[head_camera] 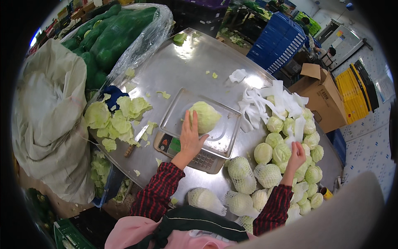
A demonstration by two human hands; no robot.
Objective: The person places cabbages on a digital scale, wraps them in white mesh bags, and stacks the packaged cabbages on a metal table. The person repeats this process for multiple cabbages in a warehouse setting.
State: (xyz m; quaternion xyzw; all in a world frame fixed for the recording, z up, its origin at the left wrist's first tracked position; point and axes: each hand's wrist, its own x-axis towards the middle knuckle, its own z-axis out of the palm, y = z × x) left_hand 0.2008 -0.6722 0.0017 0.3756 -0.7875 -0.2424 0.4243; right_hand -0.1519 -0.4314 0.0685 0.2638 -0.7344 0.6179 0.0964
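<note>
A pale green cabbage head point(205, 117) sits on the metal pan point(214, 146) of a digital scale. My left hand point(191, 138) lies against the cabbage's left side, fingers straight and thumb apart, not wrapped around it. At the right, my right hand point(297, 157) pinches the lower end of a white mesh sleeve point(299, 128) above a pile of bare cabbages point(281, 153). More white sleeves point(256, 104) lie loose behind that pile. Several netted cabbages point(241, 175) rest on the near side of the steel table point(199, 71).
Left of the scale are a knife point(136, 140), loose cabbage leaves point(119, 119) and a dark blue cloth point(114, 95). A large pale sack point(51, 124) and green bags point(108, 43) border the table's left. Blue crates point(275, 40) and a cardboard box point(325, 99) stand beyond; people are farther back.
</note>
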